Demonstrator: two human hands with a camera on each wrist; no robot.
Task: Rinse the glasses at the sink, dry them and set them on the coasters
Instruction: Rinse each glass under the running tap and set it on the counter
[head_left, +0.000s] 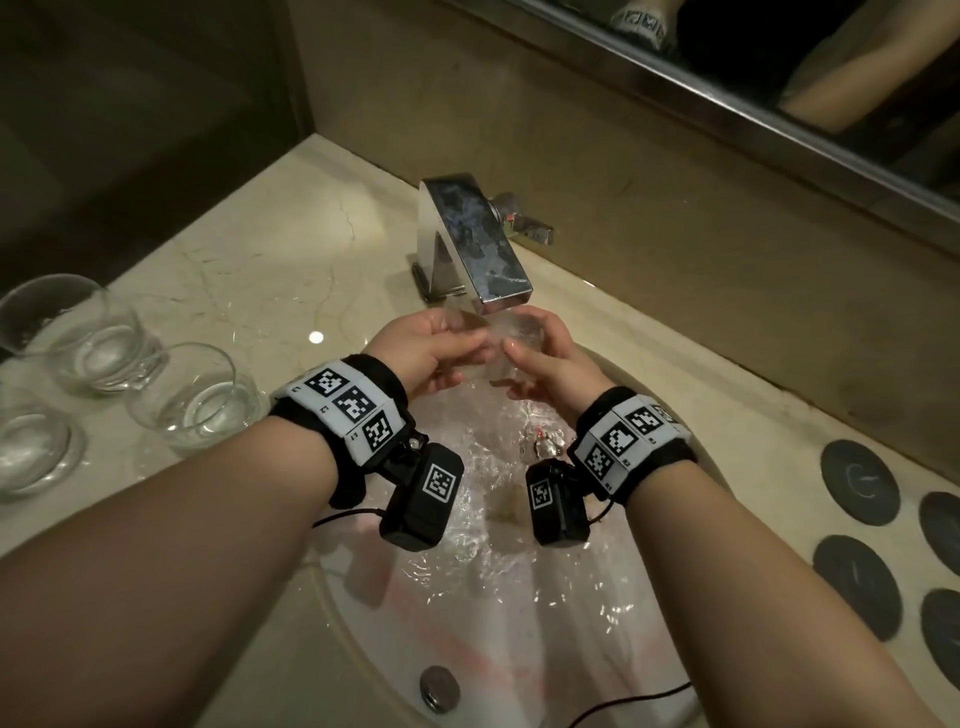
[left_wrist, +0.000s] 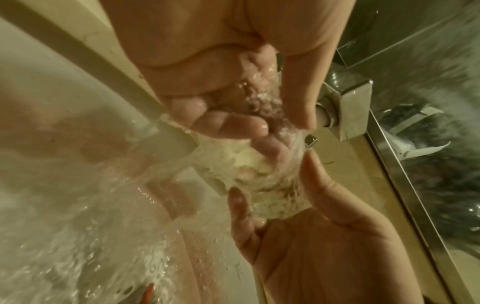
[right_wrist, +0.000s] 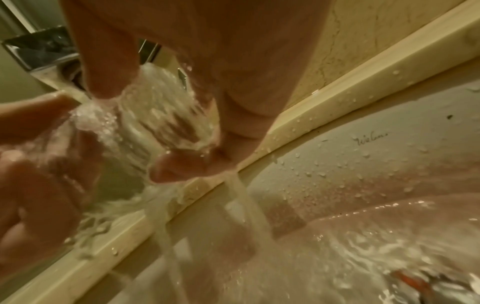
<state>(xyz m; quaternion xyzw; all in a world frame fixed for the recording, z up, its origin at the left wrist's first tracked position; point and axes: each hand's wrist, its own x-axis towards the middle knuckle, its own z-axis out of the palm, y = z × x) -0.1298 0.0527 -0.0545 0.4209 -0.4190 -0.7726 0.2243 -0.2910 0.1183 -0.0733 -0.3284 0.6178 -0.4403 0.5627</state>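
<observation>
Under the running faucet (head_left: 472, 244) a clear glass (head_left: 506, 335) lies tilted between both hands over the sink (head_left: 613, 639). My left hand (head_left: 457, 353) grips its left end, fingers (left_wrist: 228, 123) curled at the rim. From the right, my right hand (head_left: 524, 364) holds the body between thumb (right_wrist: 109, 82) and fingers (right_wrist: 187, 166). Water pours over the glass (left_wrist: 270, 176) and streams down off it (right_wrist: 161, 115) into the basin. Three more glasses (head_left: 202, 400) stand on the counter at the left. Several dark round coasters (head_left: 860, 480) lie on the counter at the right.
The marble counter (head_left: 270, 270) wraps the sink, with a wall and mirror edge (head_left: 727, 104) close behind the faucet. The basin is wet with flowing water; its overflow cap (head_left: 439, 686) sits at the near rim. A black cable (head_left: 634, 701) trails over the near edge.
</observation>
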